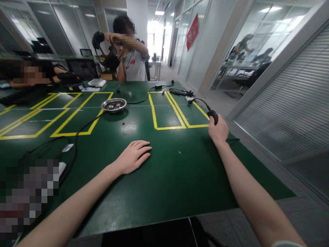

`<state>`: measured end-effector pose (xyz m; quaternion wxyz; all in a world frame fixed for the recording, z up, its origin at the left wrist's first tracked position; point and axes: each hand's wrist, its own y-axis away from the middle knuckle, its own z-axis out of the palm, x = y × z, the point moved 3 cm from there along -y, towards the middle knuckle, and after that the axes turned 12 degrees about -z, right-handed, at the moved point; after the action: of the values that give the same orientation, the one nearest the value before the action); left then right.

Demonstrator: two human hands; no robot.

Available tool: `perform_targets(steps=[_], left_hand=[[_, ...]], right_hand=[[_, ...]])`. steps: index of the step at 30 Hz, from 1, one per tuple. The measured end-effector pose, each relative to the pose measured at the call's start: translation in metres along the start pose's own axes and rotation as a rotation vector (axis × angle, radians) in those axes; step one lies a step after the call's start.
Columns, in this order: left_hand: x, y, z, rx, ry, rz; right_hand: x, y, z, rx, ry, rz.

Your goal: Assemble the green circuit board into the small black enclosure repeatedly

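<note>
My left hand (133, 156) lies on the green table (154, 192), palm down, fingers stretched out and holding nothing. At the right side of the table my right hand (219, 129) is closed around a black device (212, 116) with a cable. The cable runs from its top toward a black plug (190, 101) beside a small white item. Left of the middle stands a round metal dish (113, 105) with small metal parts in it, beyond my left hand.
Yellow tape rectangles (171, 128) mark the table. A folded black tripod-like item (182, 92) lies at the far right. Black cables (76, 140) cross the left side. A person (135, 65) stands beyond the far edge; another leans in at the left.
</note>
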<state>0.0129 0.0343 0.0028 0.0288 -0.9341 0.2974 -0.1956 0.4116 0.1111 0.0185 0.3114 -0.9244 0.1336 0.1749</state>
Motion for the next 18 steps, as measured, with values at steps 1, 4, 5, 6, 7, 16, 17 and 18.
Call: perform_targets(steps=[1,4,5,6,7,16,17,18], left_hand=[[0.0,0.0,0.0,-0.003,0.0,0.001],[-0.001,0.0,0.001,-0.011,-0.002,-0.008],[-0.001,0.0,0.001,-0.012,-0.002,-0.01],[0.0,0.0,0.001,-0.01,0.0,-0.011],[0.0,0.0,0.0,-0.008,0.002,-0.01],[-0.001,0.0,0.0,-0.012,0.017,-0.001],[-0.001,0.0,0.0,-0.015,0.013,-0.004],[-0.002,0.0,0.0,-0.016,0.008,-0.006]], right_hand=[[0.0,0.0,0.0,0.0,0.004,0.008],[0.004,0.0,0.003,-0.03,0.027,0.05],[0.006,0.001,0.005,-0.054,0.037,0.067],[0.008,0.001,0.007,-0.084,0.045,0.084],[0.009,0.002,0.009,-0.11,0.05,0.096],[0.016,-0.003,0.002,0.135,0.047,0.053],[0.016,-0.003,0.001,0.121,0.05,0.058],[0.017,-0.002,0.002,0.082,0.053,0.062]])
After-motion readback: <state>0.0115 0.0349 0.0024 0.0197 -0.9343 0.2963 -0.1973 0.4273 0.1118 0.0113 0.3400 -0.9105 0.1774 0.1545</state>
